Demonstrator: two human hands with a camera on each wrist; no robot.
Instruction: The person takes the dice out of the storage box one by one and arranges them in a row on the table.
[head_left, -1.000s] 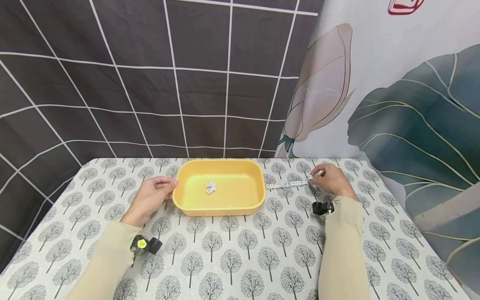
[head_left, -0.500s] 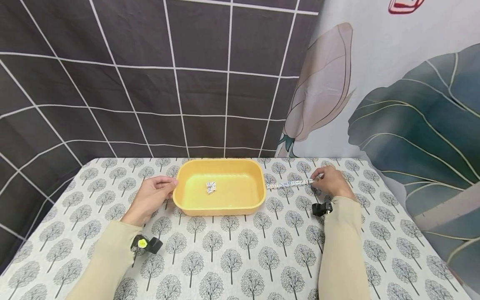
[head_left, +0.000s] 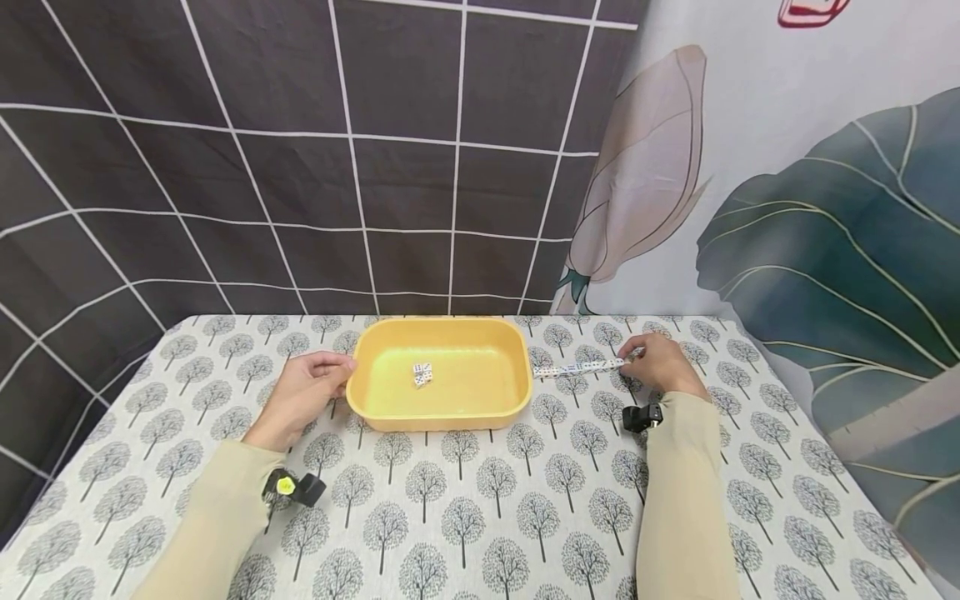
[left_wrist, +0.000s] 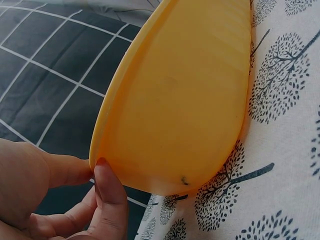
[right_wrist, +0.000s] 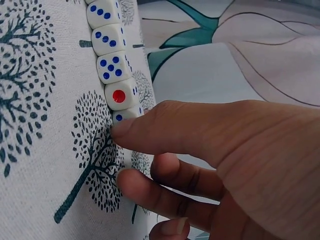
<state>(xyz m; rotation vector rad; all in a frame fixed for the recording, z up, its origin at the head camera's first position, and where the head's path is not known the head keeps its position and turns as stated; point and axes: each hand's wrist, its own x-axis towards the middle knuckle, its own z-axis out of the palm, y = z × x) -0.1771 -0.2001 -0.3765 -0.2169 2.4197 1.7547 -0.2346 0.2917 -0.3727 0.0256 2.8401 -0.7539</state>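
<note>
My left hand [head_left: 300,393] pinches the left rim of a yellow plastic tub [head_left: 480,392] between thumb and fingers; the left wrist view shows the thumb [left_wrist: 111,200] over the rim. Several white dice [head_left: 422,375] lie together inside the tub. A straight row of white dice [head_left: 576,368] runs rightward from the tub's right side. At the row's right end, my right hand [head_left: 662,364] pinches the last die [right_wrist: 119,117], which is partly covered by the thumb [right_wrist: 150,131]. That die lines up against a die with one red dot [right_wrist: 119,96]. The other fingers curl loosely below.
A white cloth with grey trees [head_left: 465,533] covers the table. Behind it hang a dark gridded curtain [head_left: 405,192] and a floral curtain [head_left: 757,150]. Each wrist carries a small black camera, one on the left [head_left: 294,489] and one on the right [head_left: 643,416].
The die in my right fingers has come down from just above the row into line at its right end. The left hand and the tub have stayed still.
</note>
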